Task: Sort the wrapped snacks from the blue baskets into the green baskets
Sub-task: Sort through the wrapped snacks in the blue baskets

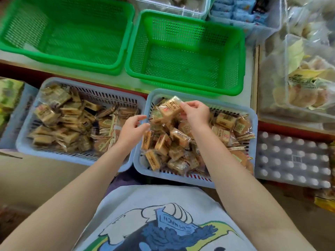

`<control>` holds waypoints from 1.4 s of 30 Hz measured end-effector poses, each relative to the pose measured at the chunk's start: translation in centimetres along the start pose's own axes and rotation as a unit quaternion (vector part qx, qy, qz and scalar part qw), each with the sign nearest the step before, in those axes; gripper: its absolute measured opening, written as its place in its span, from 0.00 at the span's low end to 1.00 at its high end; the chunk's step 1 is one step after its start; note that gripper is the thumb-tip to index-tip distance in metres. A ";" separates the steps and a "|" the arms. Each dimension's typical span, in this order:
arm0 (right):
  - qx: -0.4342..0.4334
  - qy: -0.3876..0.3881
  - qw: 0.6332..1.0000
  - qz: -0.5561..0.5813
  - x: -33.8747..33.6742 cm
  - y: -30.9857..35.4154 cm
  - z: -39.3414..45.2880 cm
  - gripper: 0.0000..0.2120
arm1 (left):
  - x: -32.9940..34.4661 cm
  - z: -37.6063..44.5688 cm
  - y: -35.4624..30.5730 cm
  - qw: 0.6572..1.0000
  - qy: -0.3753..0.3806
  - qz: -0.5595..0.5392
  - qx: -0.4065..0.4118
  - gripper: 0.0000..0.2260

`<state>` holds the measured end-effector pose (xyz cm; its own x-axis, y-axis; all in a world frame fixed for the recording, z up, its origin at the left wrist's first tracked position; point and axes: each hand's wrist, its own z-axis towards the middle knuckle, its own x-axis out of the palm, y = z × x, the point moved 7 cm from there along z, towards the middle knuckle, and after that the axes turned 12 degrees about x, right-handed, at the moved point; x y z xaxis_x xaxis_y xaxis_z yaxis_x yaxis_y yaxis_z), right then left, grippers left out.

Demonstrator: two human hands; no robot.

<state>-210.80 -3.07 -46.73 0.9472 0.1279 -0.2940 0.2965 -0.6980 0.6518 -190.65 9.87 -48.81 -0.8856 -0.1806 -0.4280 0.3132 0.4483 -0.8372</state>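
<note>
Head view: right hand (pixel 196 113) pinches raised snack (pixel 171 105).

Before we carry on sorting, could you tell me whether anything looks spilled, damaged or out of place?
Nothing stands out. Both blue baskets hold their snacks inside the rims, both green baskets sit upright and bare, and the right hand holds one wrapped snack.

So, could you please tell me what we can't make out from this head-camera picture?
- Print on the wrapped snack that the right hand pinches: too small and blurred.
- Snacks deeper in the right blue basket: buried under the top layer and the right forearm.
- Left green basket: its far-left corner is cut off by the frame's edge.
- Left hand: whether its fingertips touch a wrapper, unclear.
</note>
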 end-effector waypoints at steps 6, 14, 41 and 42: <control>-0.109 -0.032 0.957 -0.268 5.7 4.3 2.6 0.04 | 1.3 3.9 -1.6 0.989 0.086 0.081 0.085 0.30; -0.223 -0.042 0.937 -0.266 5.5 4.3 0.7 0.06 | 3.7 5.8 -2.8 0.970 0.082 0.152 0.168 0.33; -0.011 -0.033 0.975 -0.221 -4.3 -8.8 -1.3 0.06 | 2.2 1.0 3.3 0.943 0.141 0.270 0.130 0.35; 0.001 -0.023 0.984 -0.176 -4.6 -8.5 -1.7 0.03 | 2.1 0.6 4.0 0.948 0.140 0.260 0.114 0.35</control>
<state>-217.47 3.50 -49.74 0.7789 0.3309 -0.5327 0.6056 -0.6175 0.5019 -191.06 10.78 -53.20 -0.6369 0.2676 -0.7231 0.7709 0.2070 -0.6024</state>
